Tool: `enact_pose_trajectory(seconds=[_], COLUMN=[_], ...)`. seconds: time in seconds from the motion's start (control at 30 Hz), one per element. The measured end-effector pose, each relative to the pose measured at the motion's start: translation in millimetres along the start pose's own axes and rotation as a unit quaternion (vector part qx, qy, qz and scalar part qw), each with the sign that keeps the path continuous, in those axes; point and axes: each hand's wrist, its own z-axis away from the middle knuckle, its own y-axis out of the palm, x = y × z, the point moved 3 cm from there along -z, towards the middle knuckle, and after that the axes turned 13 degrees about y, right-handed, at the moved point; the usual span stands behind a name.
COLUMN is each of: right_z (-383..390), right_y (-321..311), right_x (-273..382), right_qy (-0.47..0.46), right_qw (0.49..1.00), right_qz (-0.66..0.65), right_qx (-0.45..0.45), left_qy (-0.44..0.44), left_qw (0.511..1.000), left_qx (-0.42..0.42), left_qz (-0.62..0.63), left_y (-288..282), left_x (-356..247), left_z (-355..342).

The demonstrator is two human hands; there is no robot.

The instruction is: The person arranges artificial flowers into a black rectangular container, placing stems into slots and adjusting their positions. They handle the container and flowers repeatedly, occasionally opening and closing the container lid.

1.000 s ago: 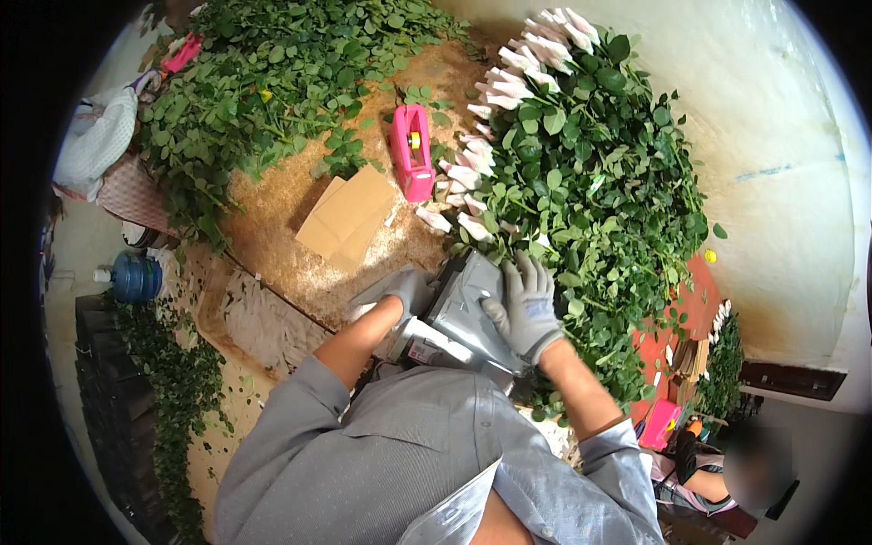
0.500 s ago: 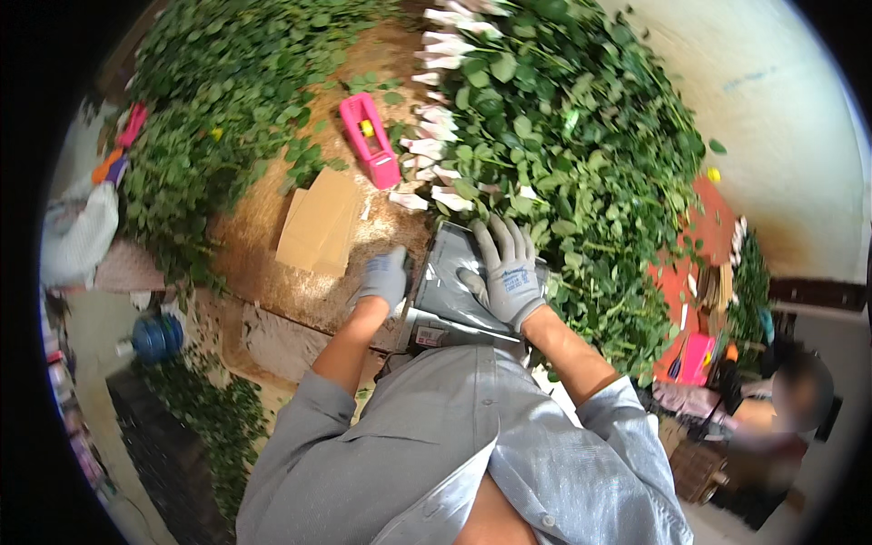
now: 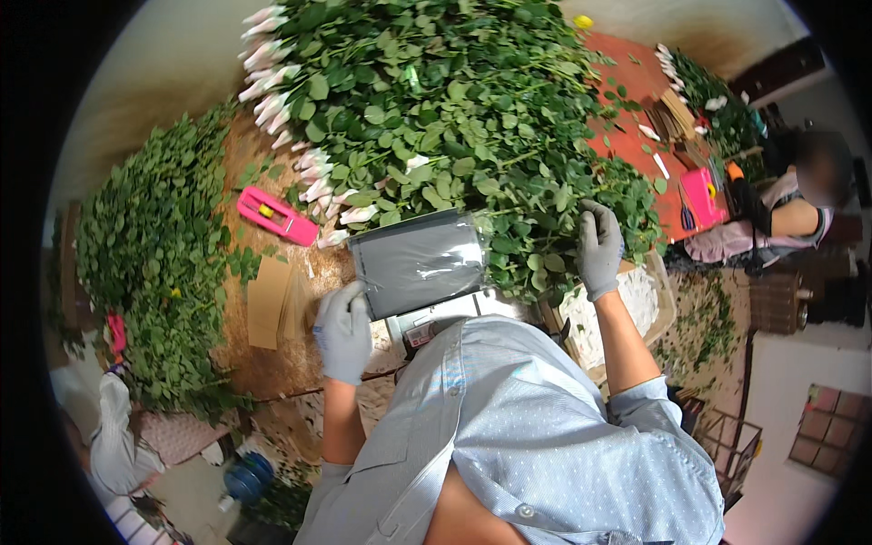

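Observation:
In a grey glove, my left hand (image 3: 345, 332) is at the left edge of a dark grey panel under shiny clear plastic (image 3: 420, 263). Its fingers are curled in, and whatever they may hold is hidden. My right hand (image 3: 600, 251), gloved alike, is raised at the right over the leafy stem ends. Its fingers are half bent and apart from the thumb, with nothing visible between them. Beyond the panel lies a large pile of cut rose-like stems (image 3: 436, 127), their pale pink-white heads (image 3: 271, 82) pointing left. A metal base (image 3: 436, 318) shows below the panel.
Left of the panel lie cardboard sheets (image 3: 271, 304) and a pink tape dispenser (image 3: 278, 216). More leafy stems (image 3: 150, 272) cover the far left. A bin of white scraps (image 3: 636, 304) stands under my right forearm. At right, a person (image 3: 799, 204) sits by a red tabletop (image 3: 627, 73).
My right hand has left the panel and moved right to the leafy stem ends. My left hand has come to the panel's left edge. The view has turned to the right.

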Motion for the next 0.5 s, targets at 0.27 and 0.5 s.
enact_pose_trajectory(seconds=[0.27,0.5], right_z=[33,-21], right_y=[-44,-119], right_x=[-27,-164], right_qy=[-0.084,0.15], right_qw=[0.99,0.979], right_qz=[0.116,0.031], right_qx=[-0.006,-0.135], left_qy=[0.235,0.242], left_qw=[0.943,0.924], left_qx=[0.215,0.241], left_qz=[-0.096,-0.171], left_y=[61,97], left_x=[-82,-69], left_z=[-12,24])
